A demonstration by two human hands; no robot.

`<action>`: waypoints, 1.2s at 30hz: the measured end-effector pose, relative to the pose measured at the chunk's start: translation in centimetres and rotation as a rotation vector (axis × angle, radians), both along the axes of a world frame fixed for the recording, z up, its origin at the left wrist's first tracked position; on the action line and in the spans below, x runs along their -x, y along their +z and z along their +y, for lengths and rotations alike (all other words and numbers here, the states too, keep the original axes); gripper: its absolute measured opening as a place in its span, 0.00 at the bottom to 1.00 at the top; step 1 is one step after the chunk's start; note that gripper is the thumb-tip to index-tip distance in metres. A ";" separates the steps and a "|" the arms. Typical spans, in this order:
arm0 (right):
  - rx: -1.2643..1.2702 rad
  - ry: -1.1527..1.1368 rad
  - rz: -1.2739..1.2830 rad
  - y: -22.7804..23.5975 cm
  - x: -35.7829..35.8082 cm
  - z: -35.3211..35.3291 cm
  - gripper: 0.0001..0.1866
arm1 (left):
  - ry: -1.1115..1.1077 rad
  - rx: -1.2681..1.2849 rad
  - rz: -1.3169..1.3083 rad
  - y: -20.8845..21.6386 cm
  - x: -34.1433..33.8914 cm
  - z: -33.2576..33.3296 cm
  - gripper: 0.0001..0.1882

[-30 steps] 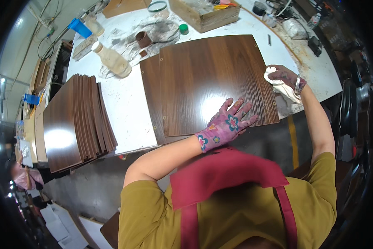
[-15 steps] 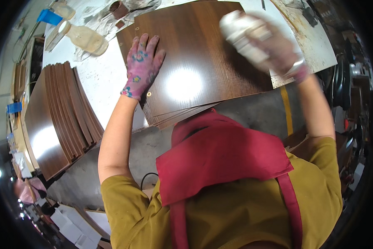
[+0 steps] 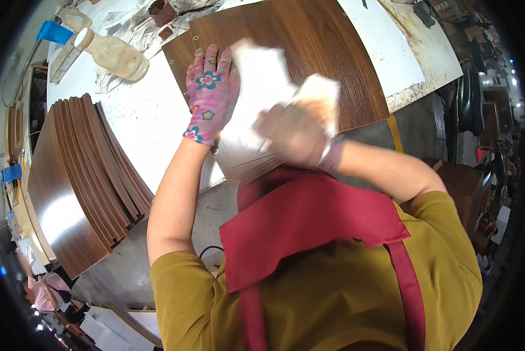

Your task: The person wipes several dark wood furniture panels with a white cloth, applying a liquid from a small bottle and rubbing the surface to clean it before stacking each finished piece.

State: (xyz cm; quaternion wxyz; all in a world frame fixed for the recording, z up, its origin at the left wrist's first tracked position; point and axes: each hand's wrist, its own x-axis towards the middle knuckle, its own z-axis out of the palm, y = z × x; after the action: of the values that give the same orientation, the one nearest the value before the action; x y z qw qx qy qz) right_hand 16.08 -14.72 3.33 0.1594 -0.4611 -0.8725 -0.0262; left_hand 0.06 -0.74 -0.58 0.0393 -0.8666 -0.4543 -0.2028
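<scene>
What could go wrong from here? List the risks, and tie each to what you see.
1. The right hand, blurred by motion, works close to the flat left hand and might bump it.
2. The stained cloth by the right hand could smear the glossy top panel.
3. The panel stack at left seems to overhang the table; a knock might shift it.

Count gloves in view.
2: on the left hand, which lies on the brown board; on the right hand, blurred, at the white cloth. Others may be hidden.
</scene>
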 end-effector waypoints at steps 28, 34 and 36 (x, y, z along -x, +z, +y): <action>-0.032 -0.502 0.421 1.8 -9.3 -4.1 0.17 | -0.198 0.170 -0.091 3.1 0.6 1.8 0.18; 0.295 -1.178 1.396 0.8 -22.4 -13.0 0.28 | -0.266 -0.110 -0.112 3.2 -2.6 10.2 0.21; 0.396 -1.174 1.292 -0.3 -21.4 -12.3 0.29 | -0.195 -0.246 0.015 1.5 -3.8 12.5 0.22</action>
State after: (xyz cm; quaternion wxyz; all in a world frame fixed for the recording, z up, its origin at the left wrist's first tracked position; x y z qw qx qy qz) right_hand 37.50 -27.03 3.05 0.4981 -0.7771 -0.2244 0.3125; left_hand 3.90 11.78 0.88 0.1289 -0.8967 -0.3394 -0.2532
